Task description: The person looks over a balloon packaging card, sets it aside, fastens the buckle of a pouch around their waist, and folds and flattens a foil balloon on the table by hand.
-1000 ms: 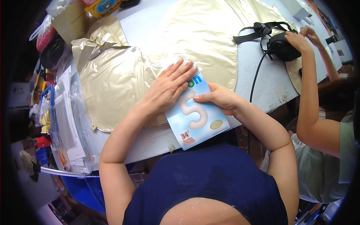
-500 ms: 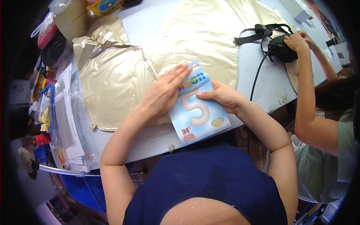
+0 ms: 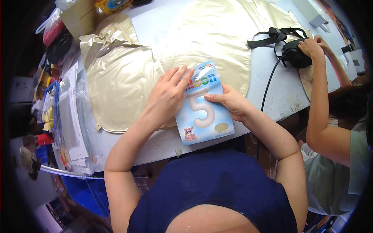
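Observation:
A flat light-blue balloon packet with a picture of a pale numeral-shaped balloon is tilted slightly at the table's near edge. My right hand grips its right side, thumb on the front and the other fingers mostly hidden behind. Along the packet's upper left edge lies my left hand, its fingers stretched out and fingertips by the printed heading. Under and beyond both hands spreads a large, flat, pale gold foil balloon, creased and partly folded at its far left.
At right, another person's hands hold a black strapped device with a black cable. Stacked papers and clear plastic sleeves line the table's left side. A white box stands far right.
My left hand has slid slightly left, uncovering more of the packet's heading. The packet has turned a little more upright in my right hand. The whole view has shifted slightly.

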Action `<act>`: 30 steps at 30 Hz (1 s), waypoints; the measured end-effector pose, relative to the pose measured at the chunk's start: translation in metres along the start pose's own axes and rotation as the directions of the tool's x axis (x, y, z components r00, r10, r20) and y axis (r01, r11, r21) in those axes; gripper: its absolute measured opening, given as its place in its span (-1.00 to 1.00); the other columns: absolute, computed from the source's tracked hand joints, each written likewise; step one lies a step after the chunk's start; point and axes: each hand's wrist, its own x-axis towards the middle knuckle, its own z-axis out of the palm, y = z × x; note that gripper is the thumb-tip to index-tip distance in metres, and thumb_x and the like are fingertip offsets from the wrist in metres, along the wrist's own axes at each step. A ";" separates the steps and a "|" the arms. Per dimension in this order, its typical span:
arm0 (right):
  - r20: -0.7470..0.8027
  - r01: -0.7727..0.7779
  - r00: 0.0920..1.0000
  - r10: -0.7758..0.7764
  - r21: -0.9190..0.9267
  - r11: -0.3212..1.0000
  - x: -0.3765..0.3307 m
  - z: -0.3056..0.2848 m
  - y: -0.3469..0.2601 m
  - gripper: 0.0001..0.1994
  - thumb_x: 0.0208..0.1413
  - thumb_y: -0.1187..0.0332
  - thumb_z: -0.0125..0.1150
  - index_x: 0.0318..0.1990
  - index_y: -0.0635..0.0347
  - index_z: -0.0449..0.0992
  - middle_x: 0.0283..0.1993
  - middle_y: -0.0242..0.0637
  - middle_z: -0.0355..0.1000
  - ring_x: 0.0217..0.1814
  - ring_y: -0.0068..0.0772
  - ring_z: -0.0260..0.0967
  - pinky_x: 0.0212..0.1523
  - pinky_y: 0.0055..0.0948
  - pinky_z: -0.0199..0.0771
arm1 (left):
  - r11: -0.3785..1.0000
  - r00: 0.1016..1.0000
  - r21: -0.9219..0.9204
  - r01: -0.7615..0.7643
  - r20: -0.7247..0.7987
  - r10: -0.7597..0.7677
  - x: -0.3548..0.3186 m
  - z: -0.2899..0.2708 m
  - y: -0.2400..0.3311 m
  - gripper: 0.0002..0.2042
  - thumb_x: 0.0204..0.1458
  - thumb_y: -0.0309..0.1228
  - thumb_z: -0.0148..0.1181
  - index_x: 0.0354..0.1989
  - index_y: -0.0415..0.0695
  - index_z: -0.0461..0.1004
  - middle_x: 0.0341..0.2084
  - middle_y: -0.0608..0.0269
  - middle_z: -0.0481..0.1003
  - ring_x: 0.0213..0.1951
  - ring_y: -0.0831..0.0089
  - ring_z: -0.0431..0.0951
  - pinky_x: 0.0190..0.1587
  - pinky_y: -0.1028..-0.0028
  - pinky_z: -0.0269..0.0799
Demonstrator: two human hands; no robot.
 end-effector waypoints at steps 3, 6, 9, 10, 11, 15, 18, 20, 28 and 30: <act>0.019 -0.013 1.000 0.014 -0.073 0.997 0.000 0.001 -0.002 -0.65 0.14 0.50 0.17 0.08 0.30 0.36 -0.03 -0.16 0.46 -0.05 -0.36 0.48 -0.05 -0.36 0.56 | 0.993 0.995 -0.078 -0.089 -0.043 0.086 0.015 0.005 0.001 -0.50 0.11 -0.51 0.05 0.28 -0.12 0.25 0.27 0.06 0.25 0.33 0.07 0.15 0.31 0.20 0.15; 0.040 0.012 0.999 -0.009 -0.081 0.997 0.002 -0.003 -0.003 -0.65 0.15 0.50 0.16 0.09 0.30 0.35 -0.03 -0.17 0.46 -0.04 -0.38 0.47 -0.03 -0.37 0.54 | 0.978 0.986 -0.130 -0.163 -0.056 0.157 0.020 0.015 0.001 -0.46 0.07 -0.49 0.05 0.29 -0.11 0.23 0.30 0.10 0.20 0.34 0.05 0.11 0.34 0.18 0.08; 0.035 0.025 0.999 -0.021 -0.136 0.990 0.000 -0.004 -0.011 -0.62 0.15 0.49 0.15 0.13 0.31 0.32 0.00 -0.16 0.44 -0.01 -0.37 0.45 -0.01 -0.38 0.51 | 0.974 0.977 -0.089 -0.210 -0.046 0.207 0.017 0.013 0.007 -0.48 0.11 -0.45 0.05 0.30 -0.10 0.21 0.32 0.14 0.17 0.35 0.06 0.10 0.36 0.17 0.05; 0.031 0.026 0.999 -0.022 -0.133 0.991 -0.001 -0.005 -0.011 -0.62 0.15 0.49 0.15 0.13 0.31 0.32 0.00 -0.16 0.44 -0.01 -0.37 0.45 -0.01 -0.38 0.51 | 0.972 0.977 -0.092 -0.214 -0.044 0.211 0.016 0.012 0.010 -0.48 0.11 -0.45 0.05 0.30 -0.10 0.21 0.32 0.14 0.17 0.35 0.06 0.10 0.36 0.17 0.05; 0.027 0.053 0.998 -0.050 -0.118 0.992 -0.002 -0.005 -0.010 -0.59 0.15 0.49 0.15 0.16 0.29 0.30 0.02 -0.16 0.43 0.01 -0.37 0.44 0.00 -0.37 0.51 | 0.974 0.979 -0.100 -0.201 -0.038 0.198 0.015 0.012 0.014 -0.48 0.11 -0.44 0.05 0.31 -0.10 0.21 0.32 0.15 0.16 0.36 0.07 0.09 0.36 0.17 0.05; -0.055 0.146 0.987 -0.149 -0.052 0.988 -0.007 0.002 -0.004 -0.54 0.15 0.52 0.15 0.21 0.23 0.26 0.05 -0.17 0.42 0.05 -0.36 0.42 0.03 -0.36 0.50 | 0.981 0.989 -0.136 -0.137 0.032 0.143 0.007 0.007 0.020 -0.48 0.12 -0.43 0.07 0.30 -0.10 0.21 0.31 0.14 0.19 0.34 0.07 0.12 0.36 0.15 0.04; -0.088 0.139 0.986 -0.141 -0.030 0.990 -0.011 -0.004 -0.004 -0.55 0.15 0.54 0.15 0.21 0.21 0.26 0.06 -0.20 0.42 0.05 -0.39 0.41 0.04 -0.37 0.49 | 0.948 0.994 -0.301 -0.103 0.010 0.111 -0.005 -0.004 0.016 -0.48 0.15 -0.41 0.08 0.30 -0.16 0.20 0.28 0.06 0.23 0.34 0.14 0.14 0.36 0.22 0.04; -0.093 0.147 0.984 -0.149 -0.035 0.989 -0.018 -0.005 -0.006 -0.56 0.16 0.54 0.14 0.21 0.21 0.26 0.06 -0.20 0.42 0.05 -0.40 0.41 0.04 -0.38 0.49 | 0.919 0.975 -0.389 0.062 -0.172 -0.139 -0.008 -0.010 0.008 -0.45 0.14 -0.38 0.13 0.31 -0.21 0.17 0.23 -0.01 0.27 0.30 0.18 0.21 0.33 0.27 0.09; -0.008 0.200 0.980 -0.200 0.013 0.980 -0.045 0.006 0.014 -0.60 0.18 0.46 0.17 0.16 0.29 0.27 0.04 -0.17 0.42 0.03 -0.40 0.42 0.03 -0.40 0.50 | -0.363 0.768 -0.907 0.212 0.384 -0.513 -0.005 0.010 0.008 -0.58 0.10 -0.34 0.27 0.07 -0.33 0.40 -0.17 0.19 0.55 -0.14 0.53 0.54 -0.02 0.52 0.44; 0.004 0.184 0.983 -0.184 -0.029 0.983 -0.049 0.009 0.016 -0.59 0.18 0.45 0.17 0.16 0.31 0.27 0.05 -0.15 0.42 0.04 -0.39 0.41 0.04 -0.41 0.49 | -0.365 0.735 -0.898 0.246 0.419 -0.533 -0.006 0.008 0.016 -0.71 0.08 -0.33 0.29 -0.13 -0.28 0.50 -0.33 0.24 0.59 -0.29 0.54 0.58 -0.16 0.54 0.52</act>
